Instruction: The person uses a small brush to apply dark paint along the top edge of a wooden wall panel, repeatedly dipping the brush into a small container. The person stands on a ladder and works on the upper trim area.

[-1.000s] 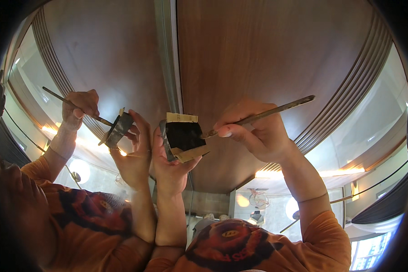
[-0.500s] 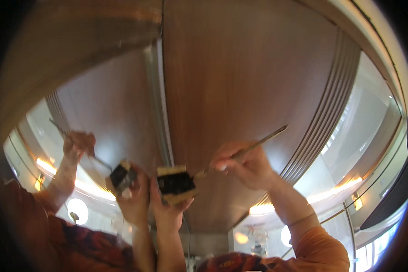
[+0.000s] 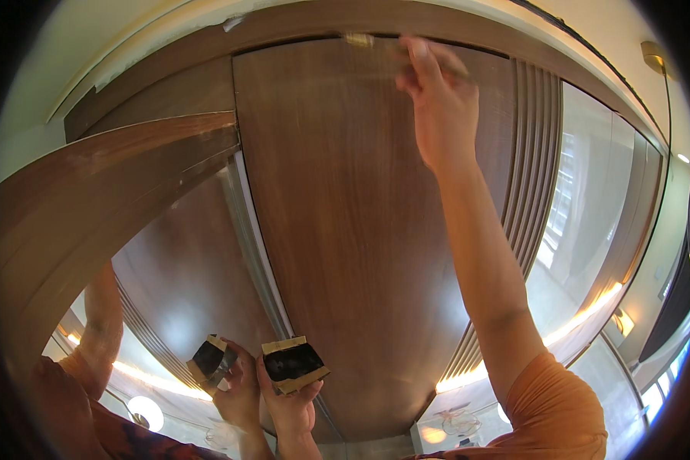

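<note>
My left hand (image 3: 290,408) holds a small open box (image 3: 294,366) from below, low in front of a brown wood panel (image 3: 360,222). The box has tan edges and looks black inside. High up, my right hand (image 3: 446,107) is closed around a thin paintbrush whose handle is mostly hidden and blurred. The brush's pale tip (image 3: 359,40) is at the dark gap along the panel's top edge. Whether it touches the wood I cannot tell.
At left a mirror (image 3: 199,253) reflects my arms and the box. A brown beam (image 3: 115,153) juts out above it. Ribbed wood trim (image 3: 530,153) and a glossy pale panel (image 3: 590,184) lie to the right. A lamp fitting (image 3: 655,57) hangs at upper right.
My right hand has lifted the brush from beside the box up to the panel's top edge. The view has tilted upward, and the box sits lower in it.
</note>
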Demonstrator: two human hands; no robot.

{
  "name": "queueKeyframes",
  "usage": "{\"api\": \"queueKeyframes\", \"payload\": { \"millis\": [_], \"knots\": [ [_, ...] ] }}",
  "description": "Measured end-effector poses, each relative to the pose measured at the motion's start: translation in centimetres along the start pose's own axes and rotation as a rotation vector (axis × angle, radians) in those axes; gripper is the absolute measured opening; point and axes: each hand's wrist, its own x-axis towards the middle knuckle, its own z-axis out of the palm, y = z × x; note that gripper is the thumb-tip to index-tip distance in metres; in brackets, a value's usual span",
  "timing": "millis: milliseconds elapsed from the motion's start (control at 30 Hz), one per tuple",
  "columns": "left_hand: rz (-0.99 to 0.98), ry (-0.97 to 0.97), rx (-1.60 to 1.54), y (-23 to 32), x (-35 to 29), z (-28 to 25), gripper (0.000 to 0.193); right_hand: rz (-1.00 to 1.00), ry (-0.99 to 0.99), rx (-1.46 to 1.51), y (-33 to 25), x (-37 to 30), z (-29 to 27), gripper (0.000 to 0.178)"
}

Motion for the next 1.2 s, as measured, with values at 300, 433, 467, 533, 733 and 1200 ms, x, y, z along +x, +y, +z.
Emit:
{"api": "queueKeyframes", "payload": {
  "millis": [300, 433, 467, 533, 733, 1200],
  "knots": [
    [0.016, 0.054, -0.021, 0.1, -0.2, 0.5, 0.091, -0.263, 0.022, 0.178, 2.0, 8.8, 5.1, 0.020],
    [0.014, 0.052, -0.024, 0.1, -0.2, 0.5, 0.084, -0.263, 0.023, 0.130, 2.2, 9.4, 5.4, 0.020],
    [0.011, 0.050, -0.021, 0.1, -0.1, 0.4, 0.083, -0.264, 0.029, 0.134, 2.1, 9.4, 5.4, 0.021],
    [0.010, 0.051, -0.015, 0.1, -0.2, 0.3, 0.080, -0.265, 0.041, 0.141, 1.9, 9.5, 5.5, 0.022],
    [0.012, 0.053, 0.010, 0.0, -0.1, 0.2, 0.071, -0.249, 0.056, 0.174, 1.7, 9.9, 5.5, 0.023],
    [0.062, 0.146, 0.134, 1.0, 0.9, -1.3, 0.053, -0.250, 0.100, 0.144, 1.4, 10.3, 4.4, 0.023]
  ]
}}
